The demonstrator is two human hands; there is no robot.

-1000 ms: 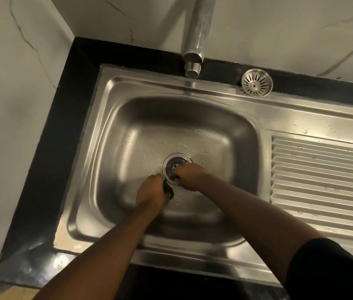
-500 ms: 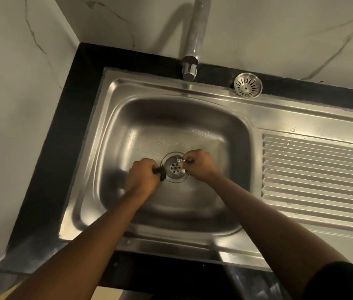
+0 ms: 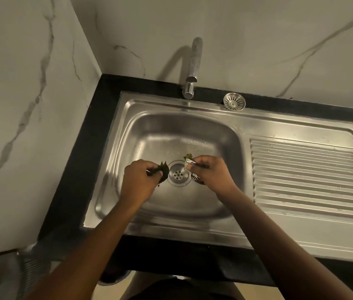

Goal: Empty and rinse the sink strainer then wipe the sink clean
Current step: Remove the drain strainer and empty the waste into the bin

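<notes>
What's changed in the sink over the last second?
Both hands drew apart from the drain: the left hand went left gripping leaf scraps, the right hand went right pinching wrapper bits. The drain is now uncovered. The strainer stayed on the back rim; the tap is unchanged.

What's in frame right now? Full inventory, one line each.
sink: 1, steel, set in the counter
drain: 1, steel, basin floor, uncovered
strainer: 1, steel, on the sink's back rim, right of the tap
tap: 1, chrome, above the back rim
draining board: 1, steel, ribbed, right of the basin
counter: 1, black, around the sink
wall: white marble, grey veins, behind and left
leaf scraps: count unclear, dark green, in left grip
wrapper scraps: count unclear, silver and dark, in right grip
left grip: 1, bare hand, left of drain, holds leaf scraps
right grip: 1, bare hand, right of drain, pinches wrapper scraps
</notes>
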